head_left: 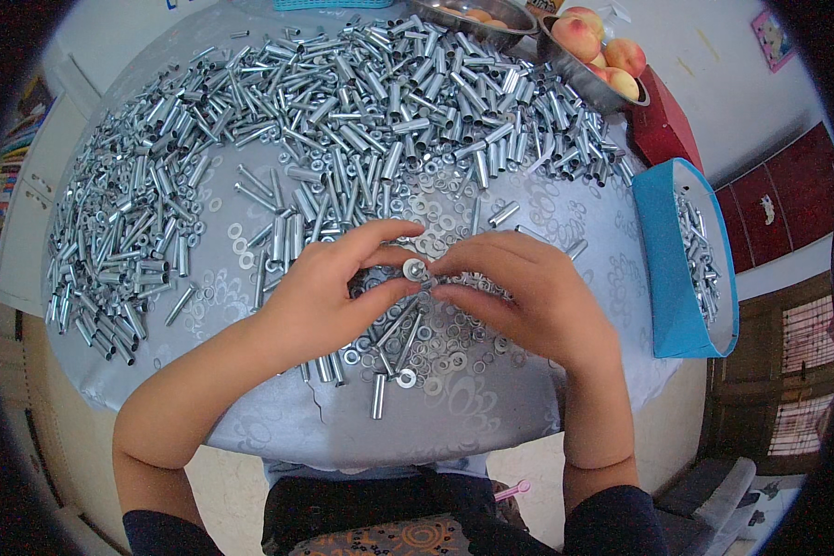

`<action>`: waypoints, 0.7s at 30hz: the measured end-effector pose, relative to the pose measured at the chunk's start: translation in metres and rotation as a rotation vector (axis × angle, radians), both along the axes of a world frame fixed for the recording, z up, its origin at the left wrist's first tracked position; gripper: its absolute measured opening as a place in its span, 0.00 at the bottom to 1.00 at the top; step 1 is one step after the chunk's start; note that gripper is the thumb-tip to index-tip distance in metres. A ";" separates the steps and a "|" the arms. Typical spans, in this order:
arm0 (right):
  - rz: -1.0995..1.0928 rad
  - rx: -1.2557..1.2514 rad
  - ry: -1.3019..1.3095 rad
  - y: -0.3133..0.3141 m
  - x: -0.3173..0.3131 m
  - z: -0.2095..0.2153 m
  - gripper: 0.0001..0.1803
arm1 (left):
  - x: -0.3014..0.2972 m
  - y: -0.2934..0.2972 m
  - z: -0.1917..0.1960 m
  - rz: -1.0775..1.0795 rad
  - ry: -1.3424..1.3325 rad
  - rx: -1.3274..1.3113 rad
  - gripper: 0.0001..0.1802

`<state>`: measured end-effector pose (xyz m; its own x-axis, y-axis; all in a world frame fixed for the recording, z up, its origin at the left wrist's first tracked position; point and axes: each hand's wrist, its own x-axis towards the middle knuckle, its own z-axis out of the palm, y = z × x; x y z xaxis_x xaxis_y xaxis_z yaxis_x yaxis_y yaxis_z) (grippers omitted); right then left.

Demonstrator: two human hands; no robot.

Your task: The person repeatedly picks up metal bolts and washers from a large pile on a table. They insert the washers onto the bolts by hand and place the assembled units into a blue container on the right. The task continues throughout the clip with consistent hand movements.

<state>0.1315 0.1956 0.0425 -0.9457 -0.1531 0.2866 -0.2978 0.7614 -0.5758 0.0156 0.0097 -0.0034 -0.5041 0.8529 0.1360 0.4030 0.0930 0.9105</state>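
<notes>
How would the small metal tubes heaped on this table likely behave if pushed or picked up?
The metal tubes look rigid and smooth, so probably slippery to pinch. Being round, they would likely roll on the glossy tablecloth when pushed. The left hand and right hand meet on a washer, which suggests light parts.

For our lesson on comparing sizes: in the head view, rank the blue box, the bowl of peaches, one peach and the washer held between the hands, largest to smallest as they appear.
1. Blue box
2. Bowl of peaches, though part is cut off at the frame's top
3. One peach
4. Washer, pinched between left hand and right hand
</notes>
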 end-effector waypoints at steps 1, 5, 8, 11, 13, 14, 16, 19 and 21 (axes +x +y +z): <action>0.030 -0.012 0.093 -0.002 -0.001 -0.001 0.13 | -0.001 0.000 0.000 -0.007 0.025 0.008 0.27; 0.084 -0.030 0.209 -0.004 -0.004 -0.009 0.17 | 0.000 0.000 0.003 -0.025 0.039 0.001 0.27; 0.060 -0.013 0.189 -0.005 -0.005 -0.011 0.17 | -0.001 0.000 -0.001 -0.023 0.031 0.027 0.27; 0.057 -0.017 0.209 -0.003 -0.008 -0.018 0.18 | 0.000 0.001 -0.003 -0.018 0.039 0.044 0.27; 0.035 -0.014 0.192 -0.007 -0.008 -0.014 0.18 | 0.000 0.001 -0.005 -0.015 0.061 0.069 0.26; 0.025 -0.013 0.184 -0.009 -0.008 -0.012 0.18 | 0.000 0.001 -0.007 -0.017 0.043 0.076 0.26; 0.027 -0.011 0.188 -0.010 -0.008 -0.015 0.17 | -0.001 0.001 -0.009 -0.021 0.007 0.090 0.26; 0.021 -0.042 0.187 -0.010 -0.009 -0.020 0.17 | 0.000 0.002 -0.007 -0.024 -0.006 0.090 0.26; -0.022 -0.068 0.118 -0.011 -0.009 -0.019 0.17 | -0.002 0.002 -0.011 -0.022 0.030 0.086 0.25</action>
<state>0.1223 0.1842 0.0230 -0.9077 -0.1089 0.4053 -0.3501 0.7289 -0.5883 0.0140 0.0119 -0.0147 -0.4802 0.8480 0.2243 0.4312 0.0056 0.9022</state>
